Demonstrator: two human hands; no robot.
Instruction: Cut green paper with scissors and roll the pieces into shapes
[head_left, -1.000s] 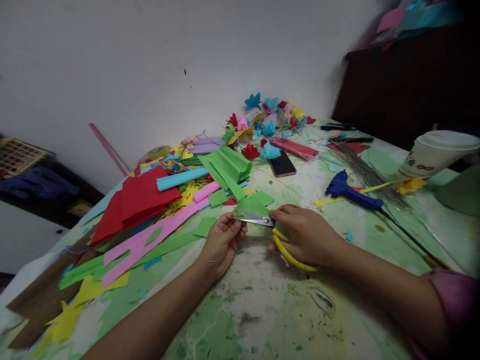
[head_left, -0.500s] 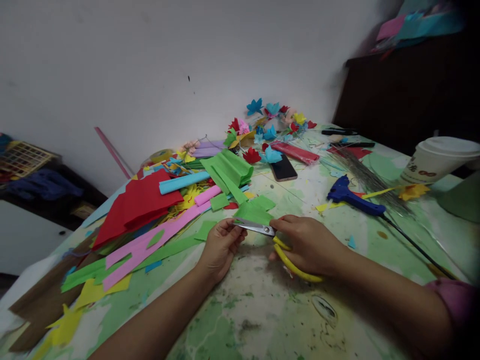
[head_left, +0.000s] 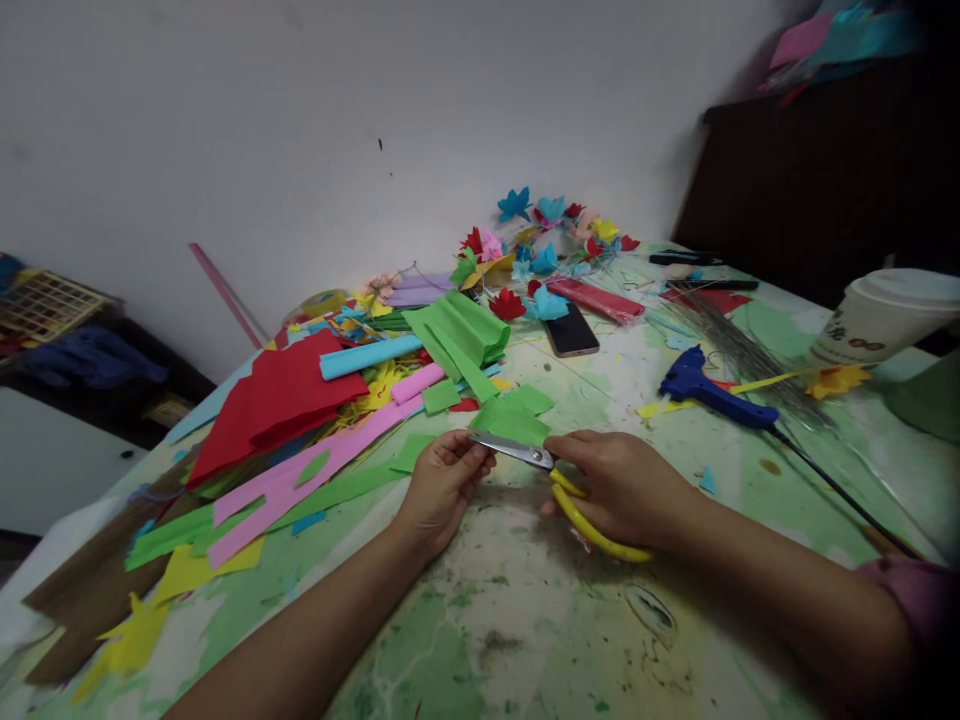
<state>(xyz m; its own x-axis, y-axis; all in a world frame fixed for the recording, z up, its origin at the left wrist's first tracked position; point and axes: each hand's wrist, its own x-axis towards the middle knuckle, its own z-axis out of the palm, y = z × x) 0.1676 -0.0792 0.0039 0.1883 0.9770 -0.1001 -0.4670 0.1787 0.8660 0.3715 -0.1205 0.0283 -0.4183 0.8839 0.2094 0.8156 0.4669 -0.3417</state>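
Note:
Yellow-handled scissors [head_left: 600, 530] are gripped in my right hand [head_left: 626, 488], their metal blades pointing left and looking closed or nearly so. The blade tips reach the fingers of my left hand [head_left: 444, 485], which are pinched together. Whatever lies between those fingertips is too small or hidden to make out. Just beyond the blades, green crepe paper pieces [head_left: 517, 412] lie on the table. A larger folded sheet of green crepe paper [head_left: 461, 335] lies farther back.
Pink strips [head_left: 341, 450], red paper [head_left: 289, 395] and yellow scraps [head_left: 135, 640] cover the left side. Paper flowers [head_left: 551, 255] and a phone [head_left: 571, 332] are at the back. Rightward lie a blue glue gun [head_left: 709, 390] with its cord, thin wires [head_left: 757, 345] and a lidded cup [head_left: 885, 315].
The camera view has shifted slightly. Both hands and the scissors keep nearly the same pose.

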